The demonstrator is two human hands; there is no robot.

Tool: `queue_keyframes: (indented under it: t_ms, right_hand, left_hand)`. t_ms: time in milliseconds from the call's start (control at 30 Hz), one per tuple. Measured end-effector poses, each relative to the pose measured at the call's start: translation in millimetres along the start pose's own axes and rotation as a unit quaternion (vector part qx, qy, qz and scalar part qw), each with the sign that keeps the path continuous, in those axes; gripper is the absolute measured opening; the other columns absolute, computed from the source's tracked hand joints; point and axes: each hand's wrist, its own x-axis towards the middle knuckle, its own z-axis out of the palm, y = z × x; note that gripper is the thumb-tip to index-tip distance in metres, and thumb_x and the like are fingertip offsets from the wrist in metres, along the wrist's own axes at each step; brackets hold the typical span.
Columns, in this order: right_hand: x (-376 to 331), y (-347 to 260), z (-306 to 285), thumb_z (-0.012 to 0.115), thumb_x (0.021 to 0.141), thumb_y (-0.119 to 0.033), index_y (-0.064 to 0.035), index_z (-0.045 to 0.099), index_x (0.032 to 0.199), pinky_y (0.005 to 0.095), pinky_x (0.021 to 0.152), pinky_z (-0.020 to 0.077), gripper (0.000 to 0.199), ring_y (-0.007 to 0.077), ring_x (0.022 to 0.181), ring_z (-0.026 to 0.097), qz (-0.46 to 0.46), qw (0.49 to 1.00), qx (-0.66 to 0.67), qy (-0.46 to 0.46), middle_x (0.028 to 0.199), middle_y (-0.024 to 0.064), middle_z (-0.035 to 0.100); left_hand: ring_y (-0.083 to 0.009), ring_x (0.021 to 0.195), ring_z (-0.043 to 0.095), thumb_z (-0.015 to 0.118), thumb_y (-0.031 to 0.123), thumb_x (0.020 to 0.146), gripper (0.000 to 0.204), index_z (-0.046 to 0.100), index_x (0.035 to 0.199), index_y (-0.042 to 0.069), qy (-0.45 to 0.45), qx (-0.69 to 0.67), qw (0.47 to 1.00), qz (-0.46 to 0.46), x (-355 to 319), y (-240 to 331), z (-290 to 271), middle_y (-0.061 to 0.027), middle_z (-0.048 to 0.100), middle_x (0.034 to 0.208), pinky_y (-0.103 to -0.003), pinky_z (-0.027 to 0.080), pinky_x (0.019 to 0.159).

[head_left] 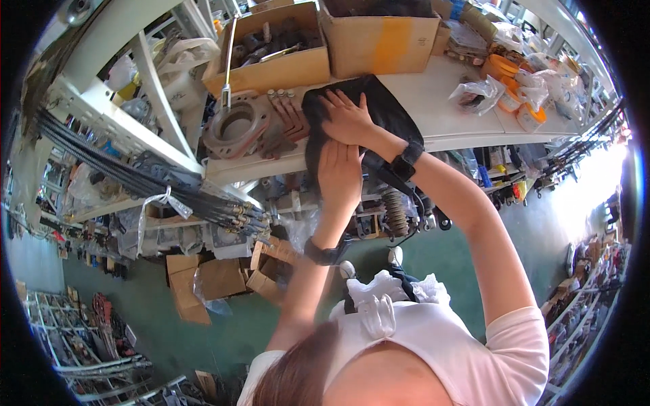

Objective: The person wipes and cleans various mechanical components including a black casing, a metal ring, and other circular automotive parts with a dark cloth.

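Observation:
A soft black piece, cloth or a bag, I cannot tell which, lies folded at the front of the white shelf and hangs over its edge. My right hand rests flat on top of it, fingers spread. Just nearer to me, my left hand presses flat against its front part, fingers stretched out. Both wrists carry dark bands. Left of the black piece sit a round grey metal housing and several reddish bent metal parts.
Behind stand two cardboard boxes, one filled with dark parts, the other with yellow tape. Orange tubs and plastic-bagged parts sit at right. Black hoses hang at left; opened cartons lie on the green floor.

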Motion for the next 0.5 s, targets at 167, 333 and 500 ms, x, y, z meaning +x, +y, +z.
queue_keyframes:
  t_ms: [167, 333, 500]
  right_hand:
    - [-4, 1, -28, 0.045, 0.082, -0.040, -0.0104, 0.030, 0.134, 0.0553, 0.101, 0.0150, 0.062, 0.0274, 0.130, 0.021, -0.060, 0.995, 0.040, -0.062, 0.141, 0.0127, 0.024]
    - [13, 20, -43, 0.061, 0.075, -0.031, -0.0006, 0.041, 0.121, 0.0393, 0.093, 0.0370, 0.058, 0.0378, 0.109, 0.045, -0.293, 0.950, 0.030, 0.106, 0.120, 0.0218, 0.045]
    - [24, 15, -21, 0.058, 0.077, -0.034, 0.0032, 0.041, 0.116, 0.0409, 0.088, 0.0397, 0.057, 0.0395, 0.102, 0.047, -0.259, 0.957, 0.080, 0.101, 0.113, 0.0237, 0.049]
  left_hand:
    - [-0.0290, 0.096, 0.050, 0.060, 0.011, 0.071, 0.035, 0.052, 0.105, 0.004, -0.023, -0.044, 0.998, -0.033, -1, -5, -7, -0.0132, 0.055, 0.101, -0.038, 0.037, 0.089]
    - [-0.0298, 0.098, 0.049, 0.060, 0.011, 0.073, 0.039, 0.050, 0.109, 0.002, 0.032, -0.089, 0.995, -0.034, 1, -3, -3, -0.0145, 0.053, 0.109, -0.039, 0.037, 0.088]
    - [-0.0321, 0.095, 0.049, 0.060, 0.011, 0.073, 0.038, 0.050, 0.108, 0.001, 0.049, -0.090, 0.994, -0.041, 1, 3, 5, -0.0155, 0.053, 0.109, -0.040, 0.038, 0.085]
